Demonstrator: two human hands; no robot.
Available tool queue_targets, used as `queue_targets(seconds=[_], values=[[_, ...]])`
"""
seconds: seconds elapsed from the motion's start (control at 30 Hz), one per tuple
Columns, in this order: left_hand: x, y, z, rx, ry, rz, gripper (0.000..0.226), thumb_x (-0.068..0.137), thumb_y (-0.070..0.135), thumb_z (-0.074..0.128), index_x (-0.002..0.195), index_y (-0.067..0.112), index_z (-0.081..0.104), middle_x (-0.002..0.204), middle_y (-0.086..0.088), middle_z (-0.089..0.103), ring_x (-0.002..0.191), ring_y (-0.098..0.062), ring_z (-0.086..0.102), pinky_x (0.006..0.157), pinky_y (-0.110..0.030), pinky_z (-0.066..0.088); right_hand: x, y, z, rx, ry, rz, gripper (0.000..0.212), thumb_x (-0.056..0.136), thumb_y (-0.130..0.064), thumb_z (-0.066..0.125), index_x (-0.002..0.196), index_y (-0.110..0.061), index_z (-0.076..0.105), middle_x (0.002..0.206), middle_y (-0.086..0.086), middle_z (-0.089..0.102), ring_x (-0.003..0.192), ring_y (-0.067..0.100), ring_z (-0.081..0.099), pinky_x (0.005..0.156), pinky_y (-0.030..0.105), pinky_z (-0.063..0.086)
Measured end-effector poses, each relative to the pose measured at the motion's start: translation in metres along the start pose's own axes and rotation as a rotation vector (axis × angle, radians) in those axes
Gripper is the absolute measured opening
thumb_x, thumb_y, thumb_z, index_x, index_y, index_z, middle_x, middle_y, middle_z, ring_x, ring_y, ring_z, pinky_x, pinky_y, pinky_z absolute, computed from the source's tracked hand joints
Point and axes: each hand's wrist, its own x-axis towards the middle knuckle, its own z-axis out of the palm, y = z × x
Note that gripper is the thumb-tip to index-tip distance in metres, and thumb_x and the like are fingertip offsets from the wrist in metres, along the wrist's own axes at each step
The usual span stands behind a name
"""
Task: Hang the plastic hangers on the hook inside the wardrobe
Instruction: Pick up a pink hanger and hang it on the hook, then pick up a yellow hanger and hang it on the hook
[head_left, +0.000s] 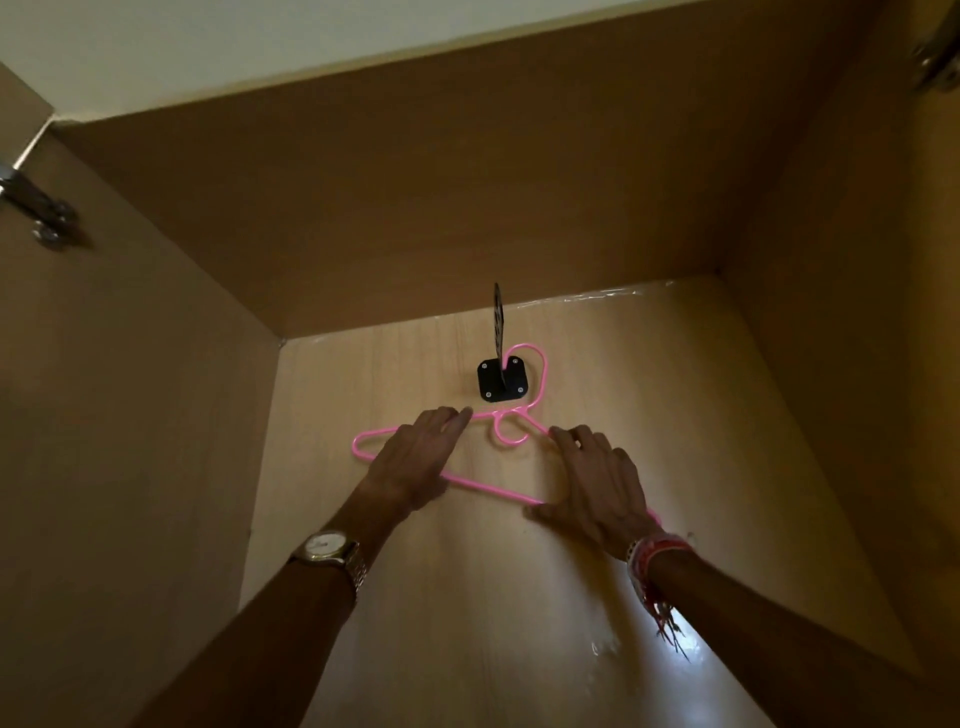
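Observation:
A pink plastic hanger (488, 489) lies tilted against the pale back panel of the wardrobe. Its curved top loops around the black hook (502, 371), which sticks out from a square black plate screwed to the panel. My left hand (415, 457) rests flat over the hanger's left arm with fingers stretched toward the neck. My right hand (597, 483) covers the right arm, fingers spread, thumb near the bottom bar. Neither hand is visibly closed around the hanger. The hanger's right end is hidden behind my right wrist.
Brown side walls (130, 415) and a brown top panel (415, 197) close in the wardrobe. A metal door hinge (39, 208) sits on the left wall and another at the top right (935, 57). I wear a watch (327, 551) on my left wrist.

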Motion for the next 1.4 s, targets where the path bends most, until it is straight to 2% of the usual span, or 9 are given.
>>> queue_targets(seconds=[0.5,0.63,0.7,0.77,0.83,0.93,1.1,1.2,1.4], values=[[-0.059,0.007,0.027,-0.102,-0.011,-0.073,0.1,0.078,0.023,0.079,0.154,0.013,0.014,0.155,-0.009,0.031,0.139,-0.025,0.034,0.11,-0.038,0.04,-0.03,-0.01,0.013,-0.069,-0.024,-0.069,0.102,0.068,-0.055,0.077,0.146,-0.019,0.023,0.142,0.008,0.04,0.122,0.026,0.042,0.101,0.042,0.036],[-0.079,0.023,0.029,-0.031,0.01,-0.098,0.101,0.085,0.025,0.071,0.154,0.017,-0.002,0.164,-0.011,0.01,0.151,-0.025,0.01,0.123,-0.049,0.015,-0.047,-0.016,0.014,-0.075,-0.008,-0.008,0.126,0.064,-0.052,0.081,0.151,-0.017,-0.004,0.161,0.009,0.01,0.145,0.028,0.015,0.113,0.056,0.018],[-0.096,0.035,0.034,0.089,0.09,-0.082,0.101,0.084,0.024,0.069,0.155,0.018,-0.003,0.164,-0.013,0.001,0.152,-0.029,0.0,0.12,-0.061,0.002,-0.067,-0.021,0.022,-0.102,0.004,0.014,0.135,0.062,-0.06,0.078,0.15,-0.019,-0.016,0.162,0.009,-0.008,0.149,0.03,-0.003,0.114,0.062,0.004],[-0.123,0.053,0.047,0.168,0.159,-0.007,0.1,0.078,0.017,0.07,0.155,0.018,0.007,0.163,-0.016,0.006,0.151,-0.032,0.005,0.116,-0.068,0.004,-0.099,-0.027,0.035,-0.118,0.002,0.008,0.135,0.062,-0.065,0.075,0.149,-0.022,-0.02,0.16,0.009,-0.017,0.148,0.031,-0.011,0.112,0.065,-0.002],[-0.158,0.073,0.067,0.173,0.185,0.108,0.098,0.075,0.015,0.068,0.155,0.019,0.013,0.163,-0.014,0.012,0.151,-0.031,0.011,0.116,-0.069,0.009,-0.133,-0.031,0.05,-0.117,0.022,0.016,0.131,0.061,-0.062,0.073,0.151,-0.023,-0.013,0.161,0.01,-0.012,0.148,0.031,-0.008,0.112,0.068,0.0],[-0.215,0.107,0.1,0.088,0.116,0.152,0.09,0.078,0.023,0.066,0.153,0.02,0.017,0.162,-0.012,0.02,0.15,-0.028,0.018,0.116,-0.067,0.01,-0.187,-0.039,0.07,-0.124,-0.048,0.055,0.129,0.059,-0.06,0.073,0.152,-0.024,-0.008,0.163,0.01,-0.002,0.149,0.03,-0.002,0.112,0.067,-0.001],[-0.312,0.157,0.15,-0.243,-0.068,-0.026,0.083,0.081,0.038,0.065,0.15,0.013,0.027,0.158,-0.013,0.031,0.147,-0.028,0.026,0.116,-0.06,0.026,-0.288,-0.036,0.097,-0.05,-0.197,0.088,0.134,0.055,-0.06,0.079,0.152,-0.025,-0.006,0.162,0.011,0.006,0.149,0.032,0.005,0.111,0.068,0.0],[-0.391,0.195,0.18,-0.501,-0.287,-0.12,0.082,0.086,0.046,0.055,0.152,0.009,0.023,0.158,-0.013,0.03,0.146,-0.026,0.025,0.116,-0.046,0.03,-0.375,-0.028,0.109,-0.016,-0.336,0.127,0.132,0.054,-0.06,0.081,0.152,-0.023,0.0,0.161,0.013,0.013,0.147,0.034,0.012,0.109,0.073,0.012],[-0.554,0.3,0.214,-0.71,-0.879,-0.092,0.091,0.085,0.037,0.069,0.153,0.007,0.017,0.159,-0.015,0.025,0.147,-0.029,0.025,0.116,-0.042,0.029,-0.569,-0.01,0.125,-0.031,-0.779,0.256,0.125,0.061,-0.055,0.08,0.153,-0.021,0.002,0.162,0.012,0.009,0.148,0.031,0.01,0.11,0.072,0.011]])
